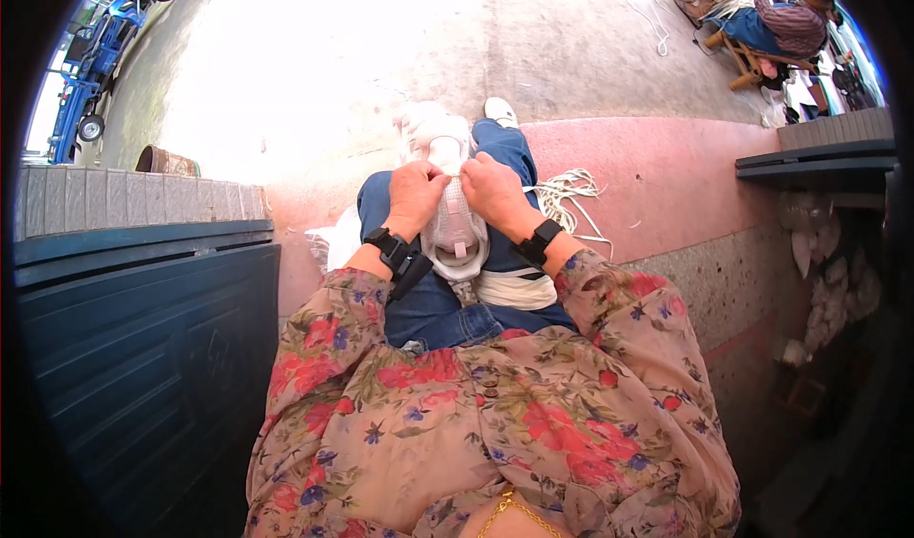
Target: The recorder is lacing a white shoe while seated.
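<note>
A white and pale pink sneaker point(457, 222) lies across my lap between my knees, its heel toward me. My left hand point(416, 197) is closed in a pinch at the left side of its upper, over the lacing area. Opposite it, my right hand point(497, 197) pinches at the right side, fingertips close to the left ones. What the fingertips hold is too small and washed out to make out. A bundle of white laces point(571, 193) hangs beside my right knee, and a white band point(519, 288) lies over my right thigh.
Dark blue panels stand left point(152, 348) and right point(814, 157). A rusty bucket point(168, 161) is beyond the left one. At the far right another person point(785, 26) sits on a low wooden chair near pale goods. A blue three-wheeled vehicle point(90, 67) is parked at far left.
</note>
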Demonstrator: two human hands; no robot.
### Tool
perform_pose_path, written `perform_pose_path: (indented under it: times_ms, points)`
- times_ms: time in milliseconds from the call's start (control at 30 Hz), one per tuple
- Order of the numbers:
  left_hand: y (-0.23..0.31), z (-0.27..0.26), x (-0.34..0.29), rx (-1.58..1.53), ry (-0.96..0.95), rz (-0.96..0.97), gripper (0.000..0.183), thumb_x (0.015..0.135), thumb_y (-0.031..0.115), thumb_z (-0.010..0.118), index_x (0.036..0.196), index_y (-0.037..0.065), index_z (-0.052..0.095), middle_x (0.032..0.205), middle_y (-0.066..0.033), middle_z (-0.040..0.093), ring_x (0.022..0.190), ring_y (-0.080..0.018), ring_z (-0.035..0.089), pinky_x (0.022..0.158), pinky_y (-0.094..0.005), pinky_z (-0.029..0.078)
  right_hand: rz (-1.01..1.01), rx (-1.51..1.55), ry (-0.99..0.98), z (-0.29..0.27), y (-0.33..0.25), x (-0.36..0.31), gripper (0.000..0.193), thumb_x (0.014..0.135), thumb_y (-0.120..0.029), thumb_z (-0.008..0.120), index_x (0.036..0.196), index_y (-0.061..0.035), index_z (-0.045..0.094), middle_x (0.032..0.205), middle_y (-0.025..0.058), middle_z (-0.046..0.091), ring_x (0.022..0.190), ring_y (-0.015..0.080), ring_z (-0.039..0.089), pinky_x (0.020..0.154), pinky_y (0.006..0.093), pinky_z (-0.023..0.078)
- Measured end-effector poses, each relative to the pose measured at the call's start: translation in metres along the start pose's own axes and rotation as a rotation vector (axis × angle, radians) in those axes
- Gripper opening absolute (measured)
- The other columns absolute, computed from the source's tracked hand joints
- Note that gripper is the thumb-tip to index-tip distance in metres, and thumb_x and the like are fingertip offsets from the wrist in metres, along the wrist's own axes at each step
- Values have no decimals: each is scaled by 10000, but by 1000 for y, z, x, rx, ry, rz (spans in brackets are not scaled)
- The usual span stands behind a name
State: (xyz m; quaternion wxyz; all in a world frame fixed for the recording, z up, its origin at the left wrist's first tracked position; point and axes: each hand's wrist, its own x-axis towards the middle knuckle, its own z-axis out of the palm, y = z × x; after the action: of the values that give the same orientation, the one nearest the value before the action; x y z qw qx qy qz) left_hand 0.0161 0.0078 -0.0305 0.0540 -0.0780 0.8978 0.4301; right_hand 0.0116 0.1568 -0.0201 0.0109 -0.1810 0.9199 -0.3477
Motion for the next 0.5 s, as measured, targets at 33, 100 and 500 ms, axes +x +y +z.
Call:
perform_pose_path:
  times_ms: [33,100,500]
  points:
    - [1,0,0,-9,-2,-17,163,660,196,665,690,37,643,661,-137,612,618,-248,599,585,-318,465,-7,-49,-6,1,-2,1,92,755,-110,516,747,-32,564,757,142,525,695,323,551,608,397,451]
    - [0,-1,0,5,5,-2,167,661,199,667,689,36,644,659,-137,612,618,-249,599,587,-320,465,-16,-99,-11,2,-4,3,83,733,-89,518,719,-21,563,765,151,533,695,317,564,608,397,462]
    - [-7,-4,-17,37,87,112,234,689,153,630,867,3,602,837,-182,583,799,-311,563,710,-357,446,-223,-79,-61,8,-3,14,155,675,22,500,818,-31,525,792,142,527,811,314,505,690,394,431]
